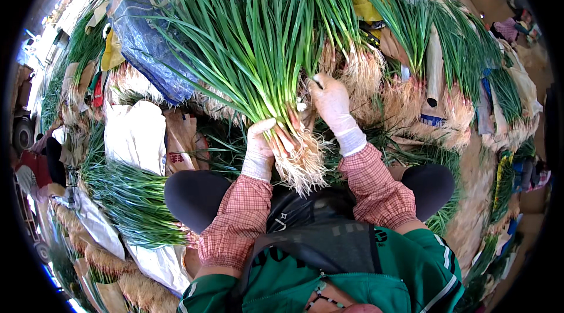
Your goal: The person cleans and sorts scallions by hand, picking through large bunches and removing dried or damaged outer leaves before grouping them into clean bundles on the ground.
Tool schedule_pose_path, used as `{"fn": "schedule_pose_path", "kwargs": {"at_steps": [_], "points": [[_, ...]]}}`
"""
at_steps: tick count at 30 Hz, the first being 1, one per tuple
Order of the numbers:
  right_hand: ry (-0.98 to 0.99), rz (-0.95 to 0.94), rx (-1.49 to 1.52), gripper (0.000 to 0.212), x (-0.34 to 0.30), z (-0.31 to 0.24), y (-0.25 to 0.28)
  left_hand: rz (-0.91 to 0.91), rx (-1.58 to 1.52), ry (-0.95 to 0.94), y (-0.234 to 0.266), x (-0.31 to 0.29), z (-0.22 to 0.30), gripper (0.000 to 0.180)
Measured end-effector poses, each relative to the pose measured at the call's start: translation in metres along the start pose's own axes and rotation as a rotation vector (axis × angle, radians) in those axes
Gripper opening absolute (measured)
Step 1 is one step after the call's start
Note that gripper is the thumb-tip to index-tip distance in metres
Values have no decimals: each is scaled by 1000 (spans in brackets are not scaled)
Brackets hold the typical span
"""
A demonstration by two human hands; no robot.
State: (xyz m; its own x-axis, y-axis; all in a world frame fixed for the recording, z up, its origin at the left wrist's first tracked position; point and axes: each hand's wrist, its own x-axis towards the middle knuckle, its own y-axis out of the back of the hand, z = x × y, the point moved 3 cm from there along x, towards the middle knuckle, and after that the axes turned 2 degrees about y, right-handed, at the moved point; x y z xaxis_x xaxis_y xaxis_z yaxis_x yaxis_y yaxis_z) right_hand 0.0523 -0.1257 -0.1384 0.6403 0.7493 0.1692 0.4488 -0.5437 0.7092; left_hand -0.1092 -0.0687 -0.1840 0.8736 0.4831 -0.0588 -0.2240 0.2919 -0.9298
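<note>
A thick bunch of green onions (284, 101) stands before me, its long green leaves fanning away and its pale stringy roots (302, 166) hanging toward my lap. My left hand (258, 147), in a whitish glove, is wrapped round the bunch's lower stems from the left, thumb on top. At the bunch's right side is my right hand (332, 103), gloved the same way, with its fingers curled closed. A small dark spot shows near its index finger. What these fingers pinch, if anything, is hidden.
More green onions (359, 66) lie in bundles beyond and to the right, roots toward me. A blue plastic sheet (144, 40) and a white sack (136, 137) are at the left. Another leafy pile (132, 204) lies by my left knee. Other people work near the edges.
</note>
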Motion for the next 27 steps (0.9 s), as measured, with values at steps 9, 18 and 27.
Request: {"fn": "schedule_pose_path", "kwargs": {"at_steps": [9,18,27], "points": [[-280,-230,1214,30,-38,18,-37,-4,134,51,20,1,-2,59],[-293,-88,1078,21,-30,8,-25,-144,36,34,17,3,-2,68],[-95,157,717,17,-19,18,-13,-99,26,74,11,4,-7,68]]}}
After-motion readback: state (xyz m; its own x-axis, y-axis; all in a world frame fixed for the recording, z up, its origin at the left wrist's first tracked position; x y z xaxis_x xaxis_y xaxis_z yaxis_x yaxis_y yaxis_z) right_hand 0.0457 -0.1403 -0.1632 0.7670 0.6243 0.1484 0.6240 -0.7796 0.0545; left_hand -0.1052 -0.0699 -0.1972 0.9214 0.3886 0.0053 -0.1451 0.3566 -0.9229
